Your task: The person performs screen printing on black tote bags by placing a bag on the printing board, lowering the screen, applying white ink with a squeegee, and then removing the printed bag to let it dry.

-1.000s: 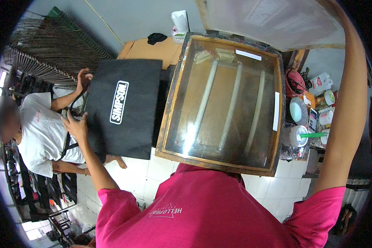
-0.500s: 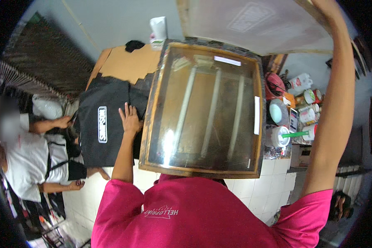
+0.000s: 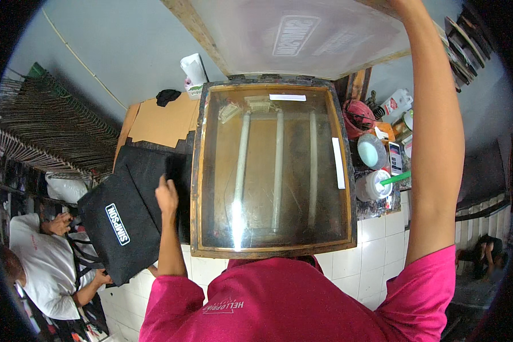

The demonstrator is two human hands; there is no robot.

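My left hand, fingers curled, is at the right edge of a black cloth bag with a white printed label; the fingertips partly vanish against the dark cloth. More black cloth lies under and beside that hand. High above, my right hand grips the edge of a raised printing screen and is mostly cut off by the top of the picture. Faint lettering shows in the screen's mesh. Between my arms stands a wood-framed glass-topped box with light tubes inside.
A co-worker in a white shirt stands at left, a hand at the bag's lower corner. Right of the box are a white tub with a green handle, a bowl and bottles. Cardboard lies behind the bag.
The printed bag has shifted left and toward me and turned, its lower corner now at the co-worker's hand. My left hand went from spread flat to curled. The screen stays raised.
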